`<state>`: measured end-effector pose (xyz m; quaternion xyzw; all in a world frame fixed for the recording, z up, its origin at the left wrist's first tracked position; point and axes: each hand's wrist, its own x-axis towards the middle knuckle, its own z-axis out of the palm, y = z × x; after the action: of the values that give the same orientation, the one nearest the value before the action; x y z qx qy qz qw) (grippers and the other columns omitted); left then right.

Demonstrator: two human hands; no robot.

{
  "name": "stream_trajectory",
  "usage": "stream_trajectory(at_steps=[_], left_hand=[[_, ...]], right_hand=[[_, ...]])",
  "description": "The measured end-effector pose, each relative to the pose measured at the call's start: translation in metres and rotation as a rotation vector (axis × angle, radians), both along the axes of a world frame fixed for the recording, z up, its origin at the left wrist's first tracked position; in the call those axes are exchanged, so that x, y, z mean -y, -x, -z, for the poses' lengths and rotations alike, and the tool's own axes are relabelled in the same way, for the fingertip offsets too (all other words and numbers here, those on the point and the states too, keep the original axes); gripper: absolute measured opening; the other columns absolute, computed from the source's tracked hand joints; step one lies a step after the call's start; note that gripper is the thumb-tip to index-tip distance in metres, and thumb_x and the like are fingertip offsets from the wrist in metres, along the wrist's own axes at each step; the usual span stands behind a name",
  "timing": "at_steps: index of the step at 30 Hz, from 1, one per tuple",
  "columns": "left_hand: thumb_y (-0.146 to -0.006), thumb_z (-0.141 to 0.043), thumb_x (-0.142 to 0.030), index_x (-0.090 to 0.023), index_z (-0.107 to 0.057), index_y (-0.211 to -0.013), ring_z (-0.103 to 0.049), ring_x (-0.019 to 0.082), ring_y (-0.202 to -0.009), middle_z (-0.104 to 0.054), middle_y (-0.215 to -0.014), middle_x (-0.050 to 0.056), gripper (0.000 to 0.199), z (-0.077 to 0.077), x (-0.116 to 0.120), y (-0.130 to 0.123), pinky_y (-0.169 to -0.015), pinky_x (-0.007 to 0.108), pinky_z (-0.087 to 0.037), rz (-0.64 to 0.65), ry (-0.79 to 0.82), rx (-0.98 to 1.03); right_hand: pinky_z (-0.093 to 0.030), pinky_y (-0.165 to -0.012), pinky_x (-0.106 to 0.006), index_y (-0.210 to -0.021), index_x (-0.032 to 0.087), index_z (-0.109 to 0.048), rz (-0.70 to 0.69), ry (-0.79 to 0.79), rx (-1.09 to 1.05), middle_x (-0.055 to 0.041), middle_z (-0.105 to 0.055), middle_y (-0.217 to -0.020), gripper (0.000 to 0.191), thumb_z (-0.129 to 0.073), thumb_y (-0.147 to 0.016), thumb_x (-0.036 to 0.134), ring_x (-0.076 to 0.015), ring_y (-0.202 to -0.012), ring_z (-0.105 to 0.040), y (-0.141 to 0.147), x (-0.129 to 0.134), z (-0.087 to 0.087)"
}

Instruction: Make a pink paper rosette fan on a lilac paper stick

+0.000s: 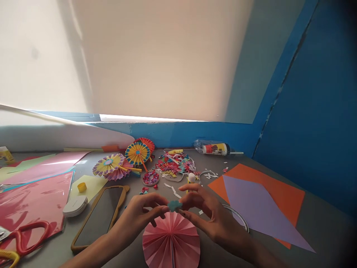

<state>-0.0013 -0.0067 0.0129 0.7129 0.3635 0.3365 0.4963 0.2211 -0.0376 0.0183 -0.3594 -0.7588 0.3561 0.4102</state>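
Observation:
Between my two hands is a small teal scalloped paper flower (174,206). My left hand (146,210) pinches its left edge between thumb and fingers. On its right edge the thumb and a finger of my right hand (205,212) close on it, with other fingers raised. Just below lies a pink pleated paper rosette (171,242), its folds fanning out from the centre. Behind my right hand stands a glue stick (191,178) with a whitish top, partly hidden by the fingers.
Finished paper fans (137,153) and a heap of paper scraps (175,163) lie at the back. A phone (100,212), a white case (75,206) and red-handled scissors (30,238) are at left. Orange paper (290,193), purple paper (259,208) and a glue bottle (214,149) are at right.

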Motion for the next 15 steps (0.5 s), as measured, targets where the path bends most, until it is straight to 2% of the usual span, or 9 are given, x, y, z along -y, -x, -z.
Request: stream_trajectory(at_steps=[3, 6, 10, 12, 15], left_hand=[[-0.084, -0.061, -0.043, -0.013, -0.071, -0.094, -0.062, 0.015, -0.072, -0.068, -0.08, 0.006, 0.033, 0.003, -0.005, 0.001, -0.054, 0.02, -0.049, 0.047, 0.089, 0.029], [-0.085, -0.056, -0.052, -0.011, -0.071, -0.09, -0.063, 0.016, -0.071, -0.069, -0.083, 0.009, 0.043, 0.012, -0.01, 0.002, -0.053, 0.02, -0.047, 0.101, 0.218, 0.074], [-0.085, -0.045, -0.064, -0.01, -0.07, -0.088, -0.063, 0.015, -0.068, -0.07, -0.077, 0.009, 0.06, 0.018, -0.013, 0.002, -0.055, 0.02, -0.046, 0.114, 0.405, 0.155], [-0.086, -0.047, -0.061, -0.011, -0.069, -0.089, -0.063, 0.014, -0.068, -0.069, -0.075, 0.008, 0.055, 0.016, -0.01, 0.002, -0.055, 0.019, -0.045, 0.1, 0.43, 0.195], [-0.082, -0.06, -0.051, -0.012, -0.069, -0.085, -0.061, 0.013, -0.07, -0.068, -0.076, 0.005, 0.04, 0.007, -0.005, 0.001, -0.057, 0.019, -0.045, 0.108, 0.389, 0.193]], right_hand=[[-0.053, -0.091, -0.032, -0.126, 0.029, -0.041, 0.058, -0.143, 0.086, -0.0003, -0.067, -0.099, 0.039, -0.056, -0.091, 0.019, -0.0144, -0.097, -0.065, -0.002, -0.001, 0.006], [-0.053, -0.088, -0.03, -0.127, 0.026, -0.044, 0.05, -0.506, 0.215, -0.004, -0.067, -0.108, 0.038, -0.05, -0.093, 0.011, -0.0153, -0.1, -0.064, -0.003, -0.001, 0.008], [-0.052, -0.09, -0.037, -0.13, 0.012, -0.046, 0.023, -0.955, 0.424, -0.01, -0.066, -0.116, 0.035, -0.039, -0.096, 0.008, -0.0223, -0.113, -0.057, -0.007, 0.003, 0.003], [-0.051, -0.093, -0.039, -0.124, 0.008, -0.051, 0.03, -1.082, 0.511, -0.0103, -0.066, -0.119, 0.031, -0.039, -0.096, 0.009, -0.0251, -0.118, -0.054, -0.008, 0.005, 0.0], [-0.051, -0.095, -0.039, -0.118, 0.007, -0.057, 0.044, -1.159, 0.614, -0.0101, -0.066, -0.118, 0.029, -0.042, -0.094, 0.008, -0.0257, -0.117, -0.056, -0.008, 0.007, -0.001]])
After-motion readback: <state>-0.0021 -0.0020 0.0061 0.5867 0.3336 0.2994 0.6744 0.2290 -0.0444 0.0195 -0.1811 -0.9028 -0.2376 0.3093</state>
